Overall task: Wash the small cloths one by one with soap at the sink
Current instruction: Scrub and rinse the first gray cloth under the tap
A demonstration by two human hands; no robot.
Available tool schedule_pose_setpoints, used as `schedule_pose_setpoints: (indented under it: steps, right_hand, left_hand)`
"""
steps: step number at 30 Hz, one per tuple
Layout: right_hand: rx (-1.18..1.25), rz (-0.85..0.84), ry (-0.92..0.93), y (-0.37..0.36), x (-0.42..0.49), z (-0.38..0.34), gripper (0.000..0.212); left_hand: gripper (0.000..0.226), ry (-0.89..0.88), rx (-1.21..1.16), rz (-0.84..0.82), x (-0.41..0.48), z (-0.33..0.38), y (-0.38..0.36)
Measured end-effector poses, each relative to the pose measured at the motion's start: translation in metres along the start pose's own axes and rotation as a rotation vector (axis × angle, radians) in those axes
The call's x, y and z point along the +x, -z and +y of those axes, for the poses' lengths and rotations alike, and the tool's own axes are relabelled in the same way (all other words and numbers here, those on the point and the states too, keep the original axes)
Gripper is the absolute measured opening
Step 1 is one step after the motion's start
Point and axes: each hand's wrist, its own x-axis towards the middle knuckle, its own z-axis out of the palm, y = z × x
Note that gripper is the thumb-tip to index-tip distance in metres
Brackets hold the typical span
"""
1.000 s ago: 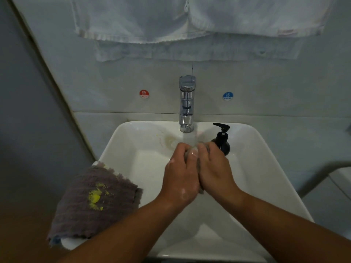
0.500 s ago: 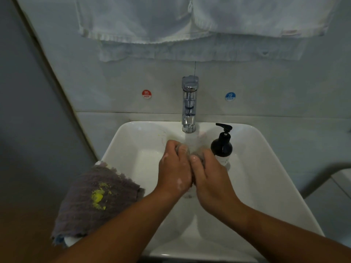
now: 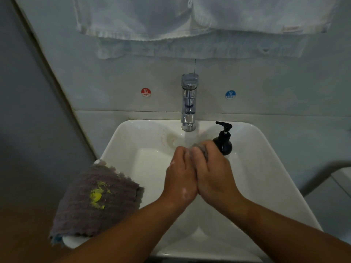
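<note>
Wadded cloth, perhaps ribbed, over glossy sink

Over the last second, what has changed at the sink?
Both hands keep gripping and rubbing the small cloth under the tap: since half a second ago the left hand drew back, the right hand pushed forward. Nothing released. The stained cloth on the sink rim and soap bottle unmoved.

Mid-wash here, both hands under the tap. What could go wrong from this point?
The right hand holds the small cloth right beside the soap bottle; a wide stroke could tip it over. The stained cloth drapes over the left rim of the sink, so the left forearm might drag it off.
</note>
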Motion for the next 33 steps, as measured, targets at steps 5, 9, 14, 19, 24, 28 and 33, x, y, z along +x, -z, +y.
schedule_pose_setpoints:
  steps: [5,9,14,19,24,28,33]
  right_hand:
    - [-0.013,0.009,-0.214,0.000,0.014,0.011,0.024]
    - [0.013,-0.055,-0.018,-0.002,-0.007,-0.004,0.018]
    - [0.013,0.065,-0.155,0.002,0.022,0.004,0.019]
    - [-0.014,-0.055,-0.099,-0.006,-0.007,0.003,0.022]
    - [-0.009,0.011,-0.110,0.000,0.008,0.007,0.019]
    - [0.035,-0.025,-0.276,-0.005,0.008,0.013,0.027]
    - [0.008,-0.043,-0.031,-0.001,-0.010,-0.010,0.018]
  left_hand:
    - [0.023,-0.131,-0.018,0.036,0.000,0.008,0.000]
    - [0.021,-0.068,0.019,0.093,0.014,0.006,0.008]
    - [0.026,-0.080,-0.027,-0.004,-0.005,0.007,-0.003]
    - [0.021,-0.114,0.043,0.138,0.011,0.005,0.005]
    - [0.025,-0.097,0.012,0.055,-0.003,0.007,-0.001]
    - [0.021,-0.155,0.037,0.064,0.000,0.013,0.001]
    - [0.024,-0.036,0.071,0.105,0.011,0.007,0.007]
